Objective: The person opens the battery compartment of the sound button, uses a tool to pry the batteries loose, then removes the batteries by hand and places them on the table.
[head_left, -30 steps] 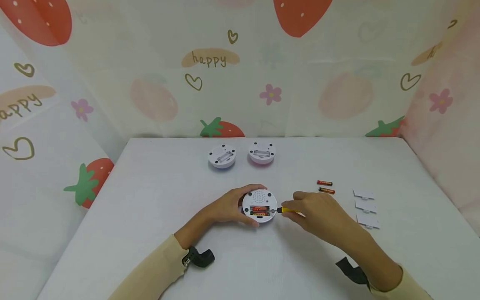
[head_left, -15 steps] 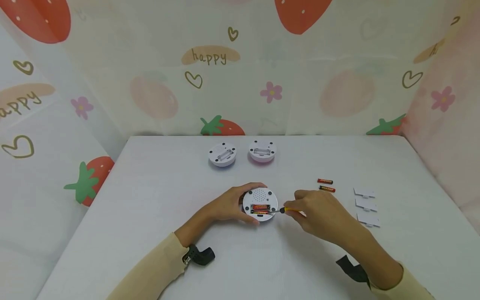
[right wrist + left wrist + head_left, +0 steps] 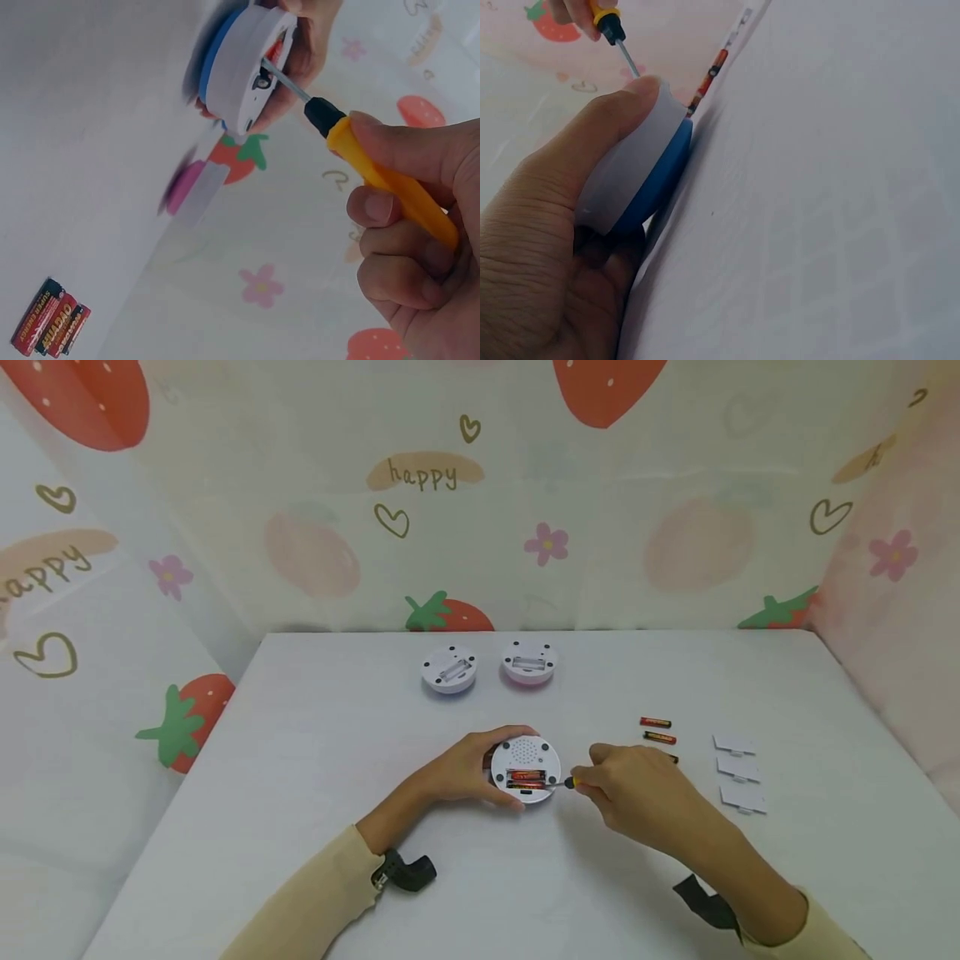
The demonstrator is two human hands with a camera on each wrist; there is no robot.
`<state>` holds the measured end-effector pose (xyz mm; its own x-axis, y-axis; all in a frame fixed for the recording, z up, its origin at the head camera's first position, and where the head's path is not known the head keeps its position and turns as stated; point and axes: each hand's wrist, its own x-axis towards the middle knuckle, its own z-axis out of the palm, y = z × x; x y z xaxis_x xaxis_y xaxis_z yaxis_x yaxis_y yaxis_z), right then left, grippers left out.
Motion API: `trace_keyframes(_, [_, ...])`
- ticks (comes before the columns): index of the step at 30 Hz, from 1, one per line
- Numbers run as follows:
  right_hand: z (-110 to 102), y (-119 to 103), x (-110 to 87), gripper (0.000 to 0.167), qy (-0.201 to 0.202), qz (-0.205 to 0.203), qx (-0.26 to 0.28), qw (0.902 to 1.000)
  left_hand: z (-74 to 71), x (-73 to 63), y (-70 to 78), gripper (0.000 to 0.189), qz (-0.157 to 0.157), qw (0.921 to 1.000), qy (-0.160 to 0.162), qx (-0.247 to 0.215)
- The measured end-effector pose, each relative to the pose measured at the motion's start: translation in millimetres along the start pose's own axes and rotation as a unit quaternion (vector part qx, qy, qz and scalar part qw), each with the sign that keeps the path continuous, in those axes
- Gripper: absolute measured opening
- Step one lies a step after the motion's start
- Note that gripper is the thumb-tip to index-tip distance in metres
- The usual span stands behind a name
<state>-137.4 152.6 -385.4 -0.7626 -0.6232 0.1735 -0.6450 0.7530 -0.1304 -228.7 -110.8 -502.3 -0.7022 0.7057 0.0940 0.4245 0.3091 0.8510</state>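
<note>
My left hand (image 3: 468, 768) grips a round white battery-powered device (image 3: 525, 747) by its side, thumb at the near edge and fingers round the far edge. Its underside faces up, showing small holes, dark feet and two red-and-black batteries (image 3: 527, 775) in an uncovered compartment. In the left wrist view its lower half is blue. My right hand (image 3: 648, 793) holds a screwdriver (image 3: 367, 165) by its yellow handle, fingers curled round it. The metal shaft (image 3: 289, 81) points into the compartment, its tip at the batteries' right end.
Two similar devices (image 3: 450, 670) lie upside down at the back, with battery compartments uncovered. Several loose batteries (image 3: 656, 722) lie beyond my right hand, one partly hidden by it. Three white battery covers (image 3: 738, 768) are lined up to the right.
The screwdriver has shifted slightly at the compartment's right end, and less of its yellow handle shows beyond my right fingers. My left hand keeps its grip on the device.
</note>
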Motion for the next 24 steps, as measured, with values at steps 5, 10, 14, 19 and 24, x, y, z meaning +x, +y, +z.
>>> trace_keyframes(5, [1,0,-0.1,0.009,0.002,-0.004,-0.006,1.0000,0.0,0.0,0.9,0.095,-0.001,1.0000,0.003,0.006])
trace_keyframes(10, [3,3,0.8,0.010,0.007,-0.003,0.010,0.9999,-0.4,-0.7,1.5,0.095,0.000,1.0000,0.004,0.002])
trace_keyframes(14, [6,9,1.2,0.010,0.015,0.000,0.033,0.9993,-0.3,-1.2,1.2,0.094,-0.003,1.0000,0.004,0.002])
trace_keyframes(19, [7,16,2.2,0.011,0.015,0.007,0.073,0.9972,-0.6,-1.4,2.0,0.095,-0.005,0.9999,0.005,0.013])
trace_keyframes(24, [8,22,3.0,0.012,0.009,0.017,0.095,0.9953,-0.7,-0.7,2.6,0.095,-0.009,0.9999,0.003,0.014])
